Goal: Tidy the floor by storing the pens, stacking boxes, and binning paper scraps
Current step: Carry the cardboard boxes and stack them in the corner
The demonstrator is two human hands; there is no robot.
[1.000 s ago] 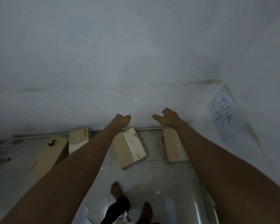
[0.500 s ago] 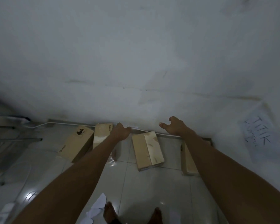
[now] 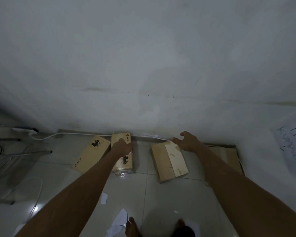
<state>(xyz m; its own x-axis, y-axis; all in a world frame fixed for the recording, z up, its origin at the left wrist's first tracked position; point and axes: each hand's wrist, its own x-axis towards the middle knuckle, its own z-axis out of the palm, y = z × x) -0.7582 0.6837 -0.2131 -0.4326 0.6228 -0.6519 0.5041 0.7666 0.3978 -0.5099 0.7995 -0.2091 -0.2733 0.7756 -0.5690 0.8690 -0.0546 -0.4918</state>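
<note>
Several tan cardboard boxes lie on the tiled floor along the wall. My left hand (image 3: pixel 123 147) is over the middle PICO box (image 3: pixel 125 165), fingers loosely curled; whether it touches the box I cannot tell. A second PICO box (image 3: pixel 91 154) lies just left of it, askew. My right hand (image 3: pixel 186 142), fingers spread, is at the far right corner of a plain box (image 3: pixel 169 161). Another box (image 3: pixel 229 156) lies beyond my right forearm, partly hidden. Paper scraps lie nearer me: a small scrap (image 3: pixel 104 198) and a bigger scrap (image 3: pixel 120 218). No pens are in view.
A white cable (image 3: pixel 67 134) runs along the wall's base. Metal chair legs (image 3: pixel 24 153) stand at the left. A handwritten paper sign (image 3: pixel 294 144) hangs on the right wall. My bare feet (image 3: pixel 132 228) are at the bottom edge.
The view has tilted down and shifted left. Both hands have dropped toward the boxes; the left now overlaps the middle box, the right reaches the plain box's corner.
</note>
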